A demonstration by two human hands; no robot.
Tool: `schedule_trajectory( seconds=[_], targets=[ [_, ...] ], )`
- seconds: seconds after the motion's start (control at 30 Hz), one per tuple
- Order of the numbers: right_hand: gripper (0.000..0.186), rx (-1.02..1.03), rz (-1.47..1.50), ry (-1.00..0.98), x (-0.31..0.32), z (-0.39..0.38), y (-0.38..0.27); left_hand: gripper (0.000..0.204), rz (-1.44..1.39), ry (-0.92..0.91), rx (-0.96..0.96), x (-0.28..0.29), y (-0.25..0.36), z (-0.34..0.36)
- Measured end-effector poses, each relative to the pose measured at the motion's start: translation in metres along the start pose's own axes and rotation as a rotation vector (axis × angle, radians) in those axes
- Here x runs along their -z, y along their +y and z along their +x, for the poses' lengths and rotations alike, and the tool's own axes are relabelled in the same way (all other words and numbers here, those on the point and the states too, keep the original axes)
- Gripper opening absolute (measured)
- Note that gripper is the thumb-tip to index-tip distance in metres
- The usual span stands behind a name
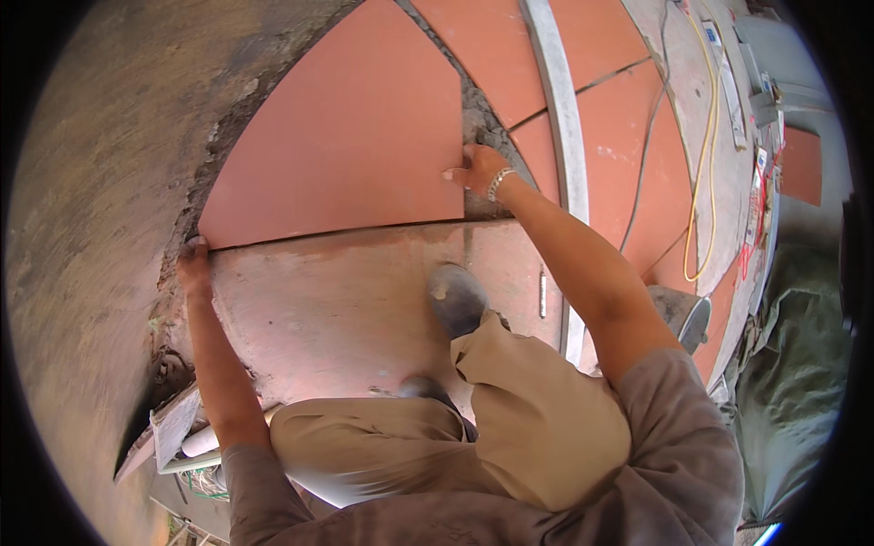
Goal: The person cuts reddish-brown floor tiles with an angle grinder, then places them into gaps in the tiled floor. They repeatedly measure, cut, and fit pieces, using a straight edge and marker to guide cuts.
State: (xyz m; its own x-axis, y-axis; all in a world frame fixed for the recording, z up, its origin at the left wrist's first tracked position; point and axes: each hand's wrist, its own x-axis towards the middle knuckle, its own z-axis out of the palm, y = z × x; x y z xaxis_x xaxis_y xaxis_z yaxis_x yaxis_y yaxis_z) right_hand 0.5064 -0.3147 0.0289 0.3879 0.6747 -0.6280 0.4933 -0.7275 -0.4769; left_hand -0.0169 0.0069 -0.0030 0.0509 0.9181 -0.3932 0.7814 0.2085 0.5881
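Hands on two edges of a large orange tile [350, 136] lying flat on the floor.

The left hand [193, 264] presses at the tile's near left corner, beside the rough mortar [196, 155], fingers curled over the edge. The right hand [480, 168], with a bead bracelet [498, 183] at the wrist, grips the tile's right edge with bent fingers. A dusty shoe [455, 296] stands on the laid tile just below. A long metal straightedge [562, 136] and a yellow cable [706, 155] lie on tiles to the right.
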Motion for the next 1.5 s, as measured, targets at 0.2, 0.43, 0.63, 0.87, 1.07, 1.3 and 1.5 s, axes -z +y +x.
schedule_trajectory(
  seconds=[0.2,0.43,0.63,0.87,1.07,1.3,1.5],
  targets=[
    [0.051,-0.063,0.157,-0.034,-0.002,0.001,0.001,0.031,-0.060,0.014,-0.007,0.003,0.002,0.001],
    [0.039,0.007,0.229,0.021,-0.007,0.003,0.004,0.030,-0.041,0.044,-0.024,-0.003,0.002,-0.003],
    [0.052,-0.076,-0.046,0.150,-0.012,-0.004,-0.007,0.032,0.046,0.075,-0.082,-0.005,0.010,-0.012],
    [0.043,-0.100,0.190,0.209,-0.010,-0.067,0.003,0.032,0.253,0.275,-0.173,-0.004,0.028,-0.026],
    [0.033,-0.048,0.052,0.264,-0.022,-0.177,0.073,0.036,0.428,0.078,-0.628,-0.016,0.035,-0.106],
    [0.051,-0.414,-0.040,0.253,-0.080,-0.291,0.111,0.083,0.645,-0.390,-0.411,-0.051,0.052,-0.208],
    [0.035,-0.484,-0.027,0.234,-0.112,-0.281,0.128,0.108,0.794,-0.595,-0.136,-0.058,0.076,-0.223]
  ],
)
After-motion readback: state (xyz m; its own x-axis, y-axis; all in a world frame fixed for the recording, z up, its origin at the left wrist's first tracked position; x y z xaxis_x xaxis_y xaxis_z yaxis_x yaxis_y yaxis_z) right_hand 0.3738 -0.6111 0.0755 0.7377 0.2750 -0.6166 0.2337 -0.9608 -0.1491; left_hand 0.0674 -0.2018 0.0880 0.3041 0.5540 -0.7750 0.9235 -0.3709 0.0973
